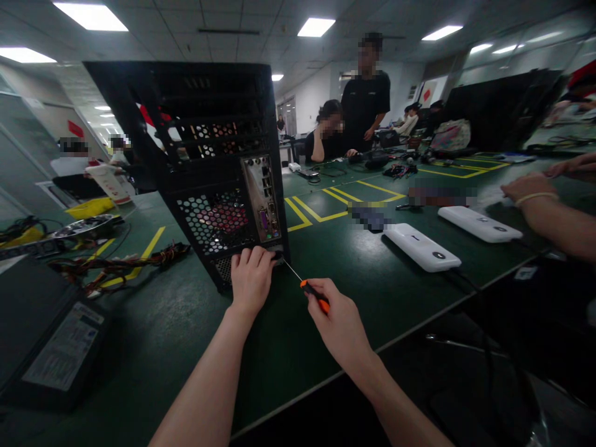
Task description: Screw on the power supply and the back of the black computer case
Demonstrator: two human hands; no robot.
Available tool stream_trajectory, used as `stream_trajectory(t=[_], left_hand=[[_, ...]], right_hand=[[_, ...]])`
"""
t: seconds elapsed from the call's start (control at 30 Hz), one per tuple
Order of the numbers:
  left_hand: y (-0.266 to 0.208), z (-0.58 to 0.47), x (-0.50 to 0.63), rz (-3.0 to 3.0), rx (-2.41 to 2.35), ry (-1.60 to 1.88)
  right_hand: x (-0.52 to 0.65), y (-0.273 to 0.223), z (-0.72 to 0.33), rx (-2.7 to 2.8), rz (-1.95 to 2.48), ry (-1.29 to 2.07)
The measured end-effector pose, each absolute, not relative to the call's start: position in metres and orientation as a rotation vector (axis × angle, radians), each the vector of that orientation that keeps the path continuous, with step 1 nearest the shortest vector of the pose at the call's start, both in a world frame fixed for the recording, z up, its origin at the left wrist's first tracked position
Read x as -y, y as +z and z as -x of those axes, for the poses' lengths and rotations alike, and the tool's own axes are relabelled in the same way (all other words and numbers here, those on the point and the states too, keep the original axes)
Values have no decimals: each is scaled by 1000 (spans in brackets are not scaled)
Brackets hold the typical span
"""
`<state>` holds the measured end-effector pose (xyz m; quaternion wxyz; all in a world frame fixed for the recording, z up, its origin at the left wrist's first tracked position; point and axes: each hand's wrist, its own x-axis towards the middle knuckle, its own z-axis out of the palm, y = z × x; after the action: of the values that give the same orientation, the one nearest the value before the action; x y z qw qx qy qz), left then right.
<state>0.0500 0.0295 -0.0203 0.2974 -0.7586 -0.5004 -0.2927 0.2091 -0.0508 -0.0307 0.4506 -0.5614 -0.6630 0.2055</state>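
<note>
A black computer case [212, 177] stands upright on the green table, its rear side with the port panel [263, 198] facing me. My left hand [252, 276] is closed against the lower part of that rear side, just below the ports; what lies under its fingertips is partly hidden. In my right hand [336, 313] is a screwdriver [321, 302] with an orange and black handle. Its thin shaft points up and left, the tip close to the case's lower right corner beside my left fingers. Whether the tip touches a screw cannot be made out.
A power supply box [51, 335] and a bundle of cables [125, 264] lie to the left. Two white power banks [421, 247] are on the right, near another person's hand [531, 186]. Across the table [186, 347], a person sits and another stands.
</note>
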Motion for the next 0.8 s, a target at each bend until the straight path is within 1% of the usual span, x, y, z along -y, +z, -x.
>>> stream_trajectory(t=[0.8], left_hand=[[-21,-50,-29,2027,1353,-754]], right_hand=[[50,-30,-210,1616,1429,503]])
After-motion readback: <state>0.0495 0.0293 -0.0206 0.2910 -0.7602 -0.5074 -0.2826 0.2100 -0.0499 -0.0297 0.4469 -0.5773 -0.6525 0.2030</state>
